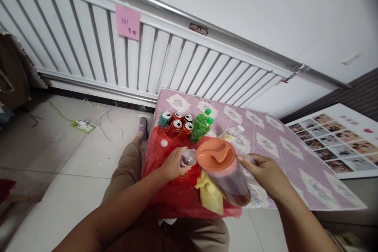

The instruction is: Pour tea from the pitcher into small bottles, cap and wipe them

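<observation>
My left hand [173,164] is wrapped round a small clear plastic bottle [189,158] with its cap off, held over a red plastic sheet [174,193]. My right hand [265,173] grips the handle side of a clear pitcher [228,177] with an orange lid [216,152] and brown liquid low inside. The pitcher stands tilted just right of the bottle. A white bottle cap [164,142] lies on the red sheet beside my left hand. A yellow cloth [210,193] lies under the pitcher.
Several drink cans [177,123] and two green bottles [201,125] stand at the far left corner of the purple patterned table [283,145]. A clear bottle [233,133] lies behind the pitcher. A photo board [339,141] leans at right. A power strip [82,126] lies on the tiled floor.
</observation>
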Tool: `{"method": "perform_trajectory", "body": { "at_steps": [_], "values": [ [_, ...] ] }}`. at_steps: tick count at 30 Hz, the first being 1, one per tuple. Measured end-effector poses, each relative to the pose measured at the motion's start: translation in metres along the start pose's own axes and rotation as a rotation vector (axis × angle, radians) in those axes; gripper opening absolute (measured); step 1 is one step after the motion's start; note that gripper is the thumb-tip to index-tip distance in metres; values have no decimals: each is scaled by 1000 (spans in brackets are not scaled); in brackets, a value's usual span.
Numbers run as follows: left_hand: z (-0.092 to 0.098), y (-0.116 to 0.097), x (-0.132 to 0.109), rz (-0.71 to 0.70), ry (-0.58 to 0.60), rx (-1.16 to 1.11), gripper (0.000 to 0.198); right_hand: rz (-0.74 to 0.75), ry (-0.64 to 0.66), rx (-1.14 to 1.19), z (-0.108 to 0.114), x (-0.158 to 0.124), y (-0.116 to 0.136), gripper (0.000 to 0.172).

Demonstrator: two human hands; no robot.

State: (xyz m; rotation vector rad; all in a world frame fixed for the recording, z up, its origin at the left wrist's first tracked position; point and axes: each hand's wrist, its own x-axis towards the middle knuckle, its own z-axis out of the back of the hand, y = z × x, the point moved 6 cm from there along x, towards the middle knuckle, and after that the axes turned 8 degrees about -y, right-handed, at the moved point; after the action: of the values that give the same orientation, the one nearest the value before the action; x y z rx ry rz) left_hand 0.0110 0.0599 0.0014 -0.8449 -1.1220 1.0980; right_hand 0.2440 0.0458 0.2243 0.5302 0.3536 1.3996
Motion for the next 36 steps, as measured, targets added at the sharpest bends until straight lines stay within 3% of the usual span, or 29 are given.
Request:
{"method": "perform_trajectory", "body": {
  "at_steps": [36],
  "values": [
    [2, -3, 0, 5, -9, -15, 83, 54, -28, 42, 1, 0, 3, 63]
  ]
}}
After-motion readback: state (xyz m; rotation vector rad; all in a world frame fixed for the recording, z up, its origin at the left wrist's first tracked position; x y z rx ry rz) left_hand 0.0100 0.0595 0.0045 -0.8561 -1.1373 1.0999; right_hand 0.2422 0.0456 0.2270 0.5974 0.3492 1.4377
